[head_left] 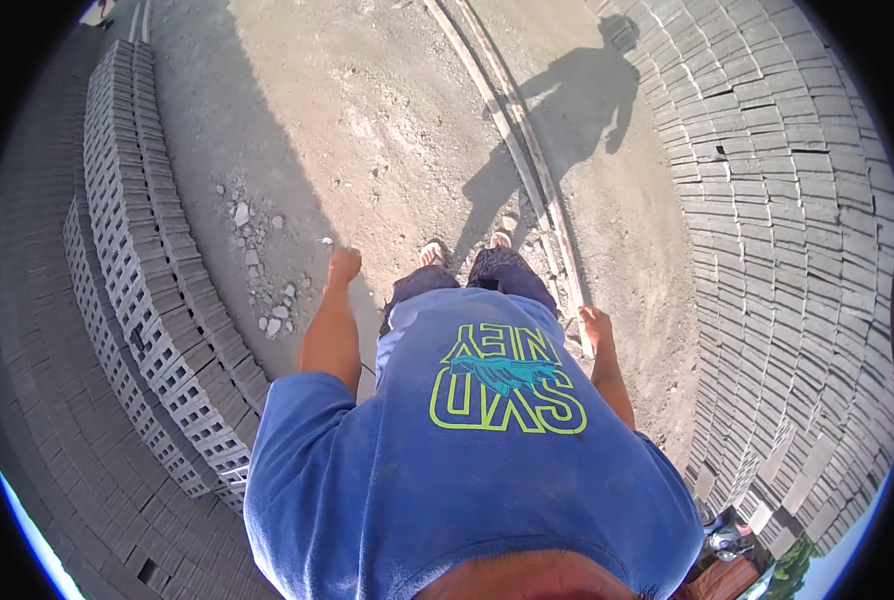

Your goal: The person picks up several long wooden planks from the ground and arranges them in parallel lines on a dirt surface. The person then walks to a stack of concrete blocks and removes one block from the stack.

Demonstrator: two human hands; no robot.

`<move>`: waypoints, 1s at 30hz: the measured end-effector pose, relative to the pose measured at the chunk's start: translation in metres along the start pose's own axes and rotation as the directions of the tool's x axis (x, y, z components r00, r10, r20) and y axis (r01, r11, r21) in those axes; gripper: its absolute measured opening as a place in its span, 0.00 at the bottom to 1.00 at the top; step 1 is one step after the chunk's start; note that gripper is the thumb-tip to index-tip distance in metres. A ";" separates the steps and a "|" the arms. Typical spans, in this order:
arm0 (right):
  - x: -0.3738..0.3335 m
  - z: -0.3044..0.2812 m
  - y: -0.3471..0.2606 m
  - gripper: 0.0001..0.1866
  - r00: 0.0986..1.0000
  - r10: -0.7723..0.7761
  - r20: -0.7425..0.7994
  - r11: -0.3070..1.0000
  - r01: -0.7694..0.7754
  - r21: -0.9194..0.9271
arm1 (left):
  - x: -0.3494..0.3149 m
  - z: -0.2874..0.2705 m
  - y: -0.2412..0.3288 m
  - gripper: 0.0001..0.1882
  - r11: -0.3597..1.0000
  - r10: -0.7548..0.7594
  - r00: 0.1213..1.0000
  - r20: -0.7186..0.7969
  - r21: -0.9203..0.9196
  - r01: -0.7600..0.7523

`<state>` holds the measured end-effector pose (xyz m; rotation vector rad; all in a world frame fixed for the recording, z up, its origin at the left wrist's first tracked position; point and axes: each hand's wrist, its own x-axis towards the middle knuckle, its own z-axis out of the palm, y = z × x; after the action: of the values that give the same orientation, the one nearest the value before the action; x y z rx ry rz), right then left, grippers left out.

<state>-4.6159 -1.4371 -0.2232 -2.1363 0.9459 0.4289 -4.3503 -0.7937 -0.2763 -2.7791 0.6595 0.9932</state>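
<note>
My left hand (345, 264) hangs out in front of my left side, its fingers curled in, with nothing visible in them. Below it lies dusty ground with pale broken lumps (252, 257). At my right side hangs my right hand (595, 325), also with curled fingers and no object showing. It overlaps the edge of a long, narrow pale rail (557, 235) in the picture; I cannot see it gripping the rail. My sandalled feet (433, 254) stand on the ground beside the rails.
Tall stacked rows of grey bricks (767, 220) rise on the right. On the left stands a stack of bricks with holes (137, 290), with more rows behind it. Two long rails (477, 65) run ahead. My shadow (577, 100) falls ahead to the right.
</note>
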 end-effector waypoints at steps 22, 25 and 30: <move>0.270 -0.149 -0.205 0.23 0.926 -0.312 0.211 0.895 0.362 -0.262 | -0.024 -0.052 0.156 0.22 0.273 -0.706 0.708 -0.020 -0.930 0.246; 0.248 -0.117 -0.245 0.23 0.876 -0.383 0.294 0.842 0.462 -0.279 | -0.069 -0.042 0.155 0.21 0.013 -0.681 0.696 0.228 -0.947 0.322; 0.178 -0.032 -0.297 0.23 0.714 -0.513 0.476 0.722 0.659 -0.211 | -0.127 0.070 0.143 0.15 0.243 -0.806 0.583 0.103 -0.841 0.484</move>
<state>-4.2766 -1.4153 -0.1528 -2.4105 -0.1035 0.6956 -4.5411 -0.8588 -0.2459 -3.3704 -1.3576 0.6151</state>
